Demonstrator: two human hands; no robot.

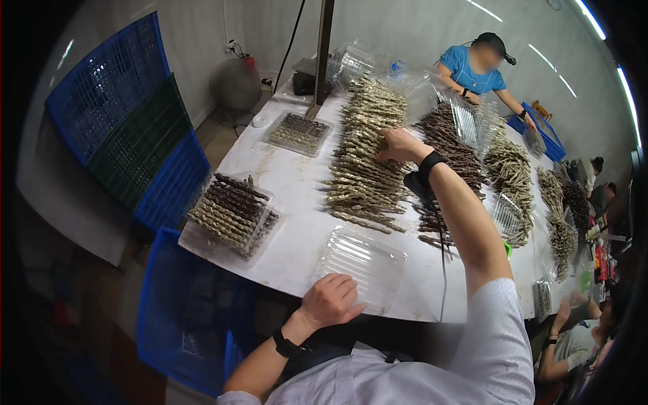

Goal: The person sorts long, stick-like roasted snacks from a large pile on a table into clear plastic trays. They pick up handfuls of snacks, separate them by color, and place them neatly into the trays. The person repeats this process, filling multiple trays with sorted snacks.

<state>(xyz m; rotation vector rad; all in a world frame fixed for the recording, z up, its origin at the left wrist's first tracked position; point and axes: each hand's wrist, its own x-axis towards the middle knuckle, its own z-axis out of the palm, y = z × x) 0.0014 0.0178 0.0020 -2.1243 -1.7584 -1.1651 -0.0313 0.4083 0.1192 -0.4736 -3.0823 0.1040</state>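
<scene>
My right hand (403, 146) reaches over a long pile of pale, speckled twisted sticks (368, 182), its fingers bent down and closed on some at the pile's right side. My left hand (331, 301) is at the table's near edge, fingers curled over the near left corner of a clear ridged plastic tray (364, 260). No sticks show in that tray. Left of it stands a clear box (233, 212) filled with rows of dark and pale sticks. Farther back sits another filled clear box (298, 133). Dark brown sticks (453, 145) lie beside the pale pile, partly behind my right forearm.
A metal post (324, 54) rises from the white table (270, 182). Blue crates (185, 283) stand low at the left. A co-worker in blue (476, 71) works across the table by stacked clear trays. More stick piles (507, 172) and people are at the right. A thin cable hangs near my right arm.
</scene>
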